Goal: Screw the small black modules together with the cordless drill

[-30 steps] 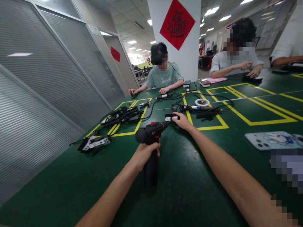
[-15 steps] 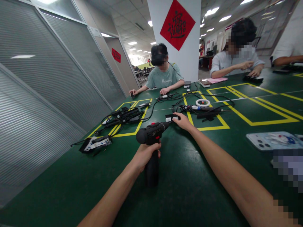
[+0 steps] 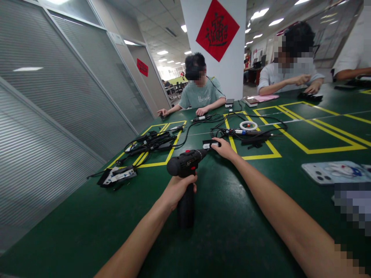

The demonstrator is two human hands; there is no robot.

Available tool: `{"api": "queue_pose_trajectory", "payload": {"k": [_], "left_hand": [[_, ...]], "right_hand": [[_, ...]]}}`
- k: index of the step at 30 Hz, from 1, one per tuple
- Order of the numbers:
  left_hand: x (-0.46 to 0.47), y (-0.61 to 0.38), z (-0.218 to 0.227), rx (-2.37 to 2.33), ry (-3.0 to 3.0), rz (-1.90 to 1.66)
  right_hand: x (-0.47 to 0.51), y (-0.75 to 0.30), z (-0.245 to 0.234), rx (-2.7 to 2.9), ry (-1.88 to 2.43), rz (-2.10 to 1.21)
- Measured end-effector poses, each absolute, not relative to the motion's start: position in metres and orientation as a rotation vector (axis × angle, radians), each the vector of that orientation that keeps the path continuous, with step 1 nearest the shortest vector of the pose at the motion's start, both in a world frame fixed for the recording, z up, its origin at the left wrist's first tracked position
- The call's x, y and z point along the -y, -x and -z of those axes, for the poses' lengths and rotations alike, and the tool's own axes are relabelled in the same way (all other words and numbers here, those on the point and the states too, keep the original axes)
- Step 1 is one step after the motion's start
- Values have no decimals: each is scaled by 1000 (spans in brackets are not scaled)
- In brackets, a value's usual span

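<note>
A black cordless drill with red buttons stands upright on the green table. My left hand is wrapped round its grip, and the drill points forward and slightly right. Just ahead of the chuck lies a small black and white block. My right hand grips that block's right end with curled fingers. The drill's tip is close to the block; whether they touch I cannot tell.
Black cables and tools lie in a heap at the left, with a black-and-white part nearer me. A white ring and pen-like tools sit at the right. A phone lies far right. Co-workers sit opposite.
Both my hands, the drill and the block stay in place. The co-worker opposite in the green shirt has shifted a hand slightly at the table's far edge.
</note>
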State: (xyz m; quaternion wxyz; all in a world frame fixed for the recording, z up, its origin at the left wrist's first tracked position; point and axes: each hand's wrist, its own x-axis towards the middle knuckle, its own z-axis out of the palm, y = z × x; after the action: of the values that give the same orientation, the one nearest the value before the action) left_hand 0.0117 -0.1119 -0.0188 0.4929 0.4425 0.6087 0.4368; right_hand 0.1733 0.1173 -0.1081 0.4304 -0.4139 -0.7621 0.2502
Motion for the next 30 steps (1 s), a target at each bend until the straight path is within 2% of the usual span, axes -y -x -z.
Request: {"api": "queue_pose_trajectory", "payload": {"k": [30], "left_hand": [[112,-11,21,-1464,-1082,-1066]], "right_hand": [[-119,-173,111,1904,1017,-609]]}}
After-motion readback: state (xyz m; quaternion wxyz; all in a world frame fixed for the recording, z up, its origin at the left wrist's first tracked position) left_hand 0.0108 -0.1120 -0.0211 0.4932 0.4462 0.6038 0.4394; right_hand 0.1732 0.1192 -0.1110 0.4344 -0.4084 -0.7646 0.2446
